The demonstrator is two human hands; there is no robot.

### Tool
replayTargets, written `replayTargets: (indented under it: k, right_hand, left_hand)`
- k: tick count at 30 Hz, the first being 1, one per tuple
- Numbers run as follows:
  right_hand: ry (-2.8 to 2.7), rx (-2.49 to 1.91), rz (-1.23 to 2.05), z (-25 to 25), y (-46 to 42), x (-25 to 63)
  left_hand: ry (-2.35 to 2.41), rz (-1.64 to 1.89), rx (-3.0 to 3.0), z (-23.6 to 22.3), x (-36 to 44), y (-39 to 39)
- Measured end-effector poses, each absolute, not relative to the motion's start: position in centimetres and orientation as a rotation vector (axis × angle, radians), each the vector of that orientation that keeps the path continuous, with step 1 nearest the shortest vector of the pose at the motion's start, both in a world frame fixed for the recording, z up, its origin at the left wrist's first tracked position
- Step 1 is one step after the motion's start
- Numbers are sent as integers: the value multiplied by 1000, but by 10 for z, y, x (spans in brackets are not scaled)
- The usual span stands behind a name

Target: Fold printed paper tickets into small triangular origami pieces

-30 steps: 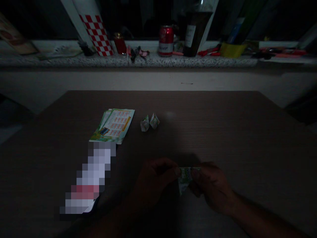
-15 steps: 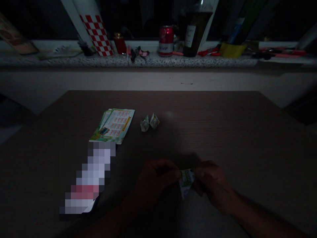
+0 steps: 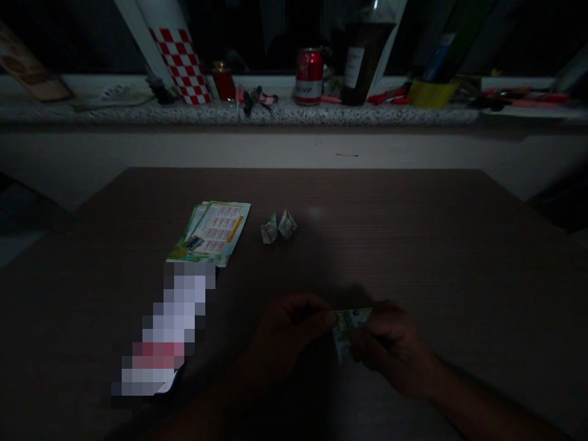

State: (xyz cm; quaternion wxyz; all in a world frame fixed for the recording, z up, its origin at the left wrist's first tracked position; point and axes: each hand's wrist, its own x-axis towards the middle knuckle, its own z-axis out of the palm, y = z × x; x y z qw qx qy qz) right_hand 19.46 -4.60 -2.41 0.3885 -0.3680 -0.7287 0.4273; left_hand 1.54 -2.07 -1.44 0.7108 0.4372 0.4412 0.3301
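Note:
A small folded piece of paper point(image 3: 345, 327), green and white and roughly triangular, is held between my two hands above the table. My left hand point(image 3: 294, 324) pinches its upper left corner between thumb and fingers. On the other side my right hand point(image 3: 390, 340) grips the right edge, its thumb lying across the paper's face. Farther back, two small folded paper pieces point(image 3: 278, 226) stand side by side. Left of them lies a stack of printed leaflets point(image 3: 215, 229) with calendar grids on the top one. The scene is dim, so some fingers are lost in shadow.
A phone-like device point(image 3: 172, 331) with a blurred-out bright screen lies on the wooden table point(image 3: 413, 233), at left. Behind the table, a granite windowsill point(image 3: 275, 114) carries a red can point(image 3: 309, 76), a dark bottle point(image 3: 362, 64), a checkered cylinder point(image 3: 184, 67) and other small items.
My right thumb and fingers have shifted along the paper's right side, first to the corner, then down over its face. The paper tilted and came back level. My left hand has stayed put.

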Motion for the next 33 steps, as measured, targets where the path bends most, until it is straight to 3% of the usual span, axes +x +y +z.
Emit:
replayTargets:
  k: [21,33]
  right_hand:
    - [-1882,-1019,1095,-25,-46,189]
    - [-1592,-847,1365,-31,-43,194]
  left_hand:
    - [943,821,865,-21,15,-19]
    - [836,710,522,-15,17,-16]
